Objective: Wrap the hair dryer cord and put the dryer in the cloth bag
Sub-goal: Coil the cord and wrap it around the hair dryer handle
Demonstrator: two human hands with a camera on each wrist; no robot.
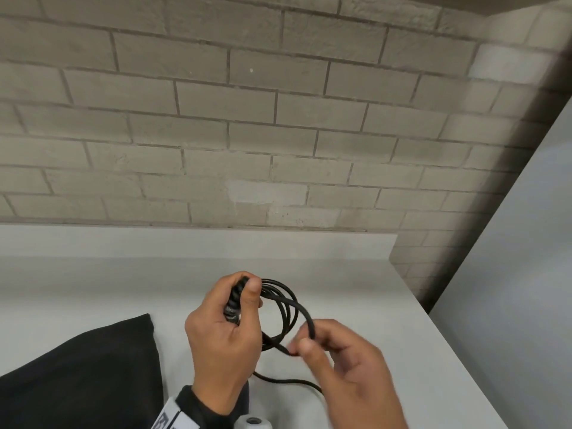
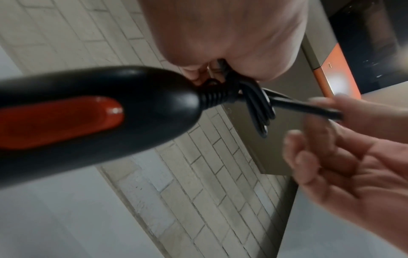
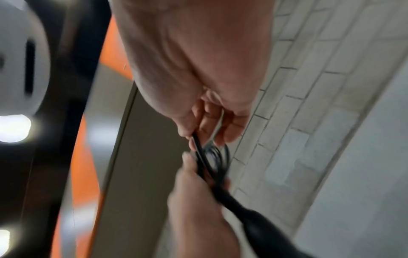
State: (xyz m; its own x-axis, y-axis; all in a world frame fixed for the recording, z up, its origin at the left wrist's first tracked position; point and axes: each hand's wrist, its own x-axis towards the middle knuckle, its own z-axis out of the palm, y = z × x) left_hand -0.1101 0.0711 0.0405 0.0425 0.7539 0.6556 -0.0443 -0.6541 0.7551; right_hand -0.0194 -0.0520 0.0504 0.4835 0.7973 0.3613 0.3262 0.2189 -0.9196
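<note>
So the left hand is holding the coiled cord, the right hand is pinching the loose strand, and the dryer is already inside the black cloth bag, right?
Not quite. The dryer is not in the black cloth bag; the left wrist view shows its handle out in the open at the left hand, which holds the coiled cord. The right hand does pinch the loose strand.

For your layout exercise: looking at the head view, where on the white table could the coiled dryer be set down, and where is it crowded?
Bare table lies between the wall and the black cloth bag, and right of the right hand toward the table's edge. It is crowded near the front: the bag, both hands and loose cord; the left hand holds the coils.
</note>
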